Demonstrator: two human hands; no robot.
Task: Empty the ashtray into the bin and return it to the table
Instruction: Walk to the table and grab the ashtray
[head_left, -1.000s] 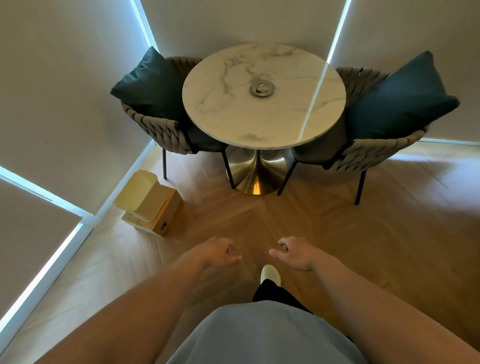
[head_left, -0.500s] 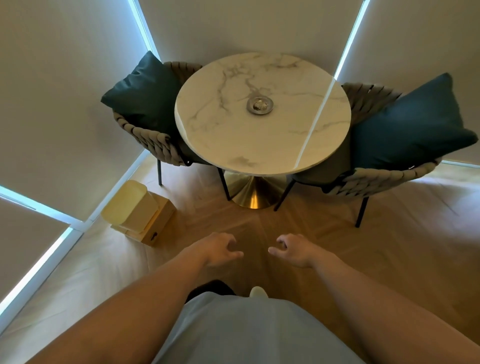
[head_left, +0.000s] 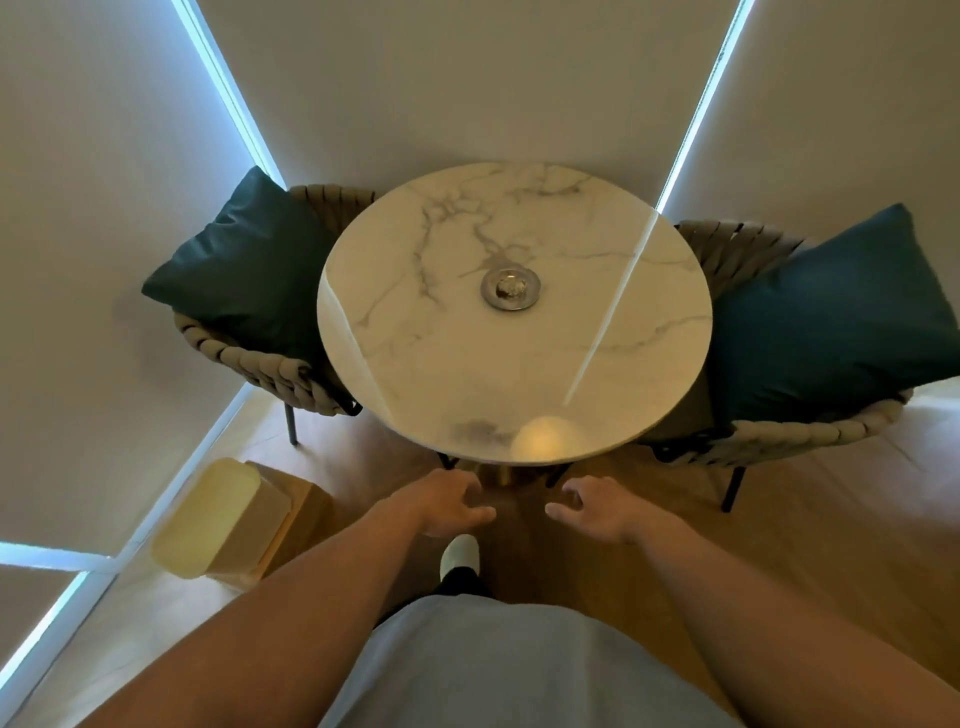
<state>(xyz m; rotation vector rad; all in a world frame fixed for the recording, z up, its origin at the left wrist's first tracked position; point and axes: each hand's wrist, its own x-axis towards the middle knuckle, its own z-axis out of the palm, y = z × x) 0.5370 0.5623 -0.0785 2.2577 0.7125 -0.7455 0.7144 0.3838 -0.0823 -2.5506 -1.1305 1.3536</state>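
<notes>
A corner of a room is seen from the head camera, closed in by pale roller blinds with thin strips of bluish daylight showing at their edges. The floor is laid in warm wooden boards in a herringbone pattern. A round table with a white, grey-veined marble top is set in the corner, and a soft yellow reflection of a lamp is caught near its front edge. The ashtray, a shallow silver dish, is placed near the middle of the tabletop, well apart from both hands. On either side of the table a woven chair is drawn in, each carrying a dark teal cushion. The bin, a pale yellow swing-lidded container with a wooden body, is stood on the floor by the left blind, below the left chair. The left hand and the right hand are held low before the table's edge, both empty, fingers loosely curled and apart.
</notes>
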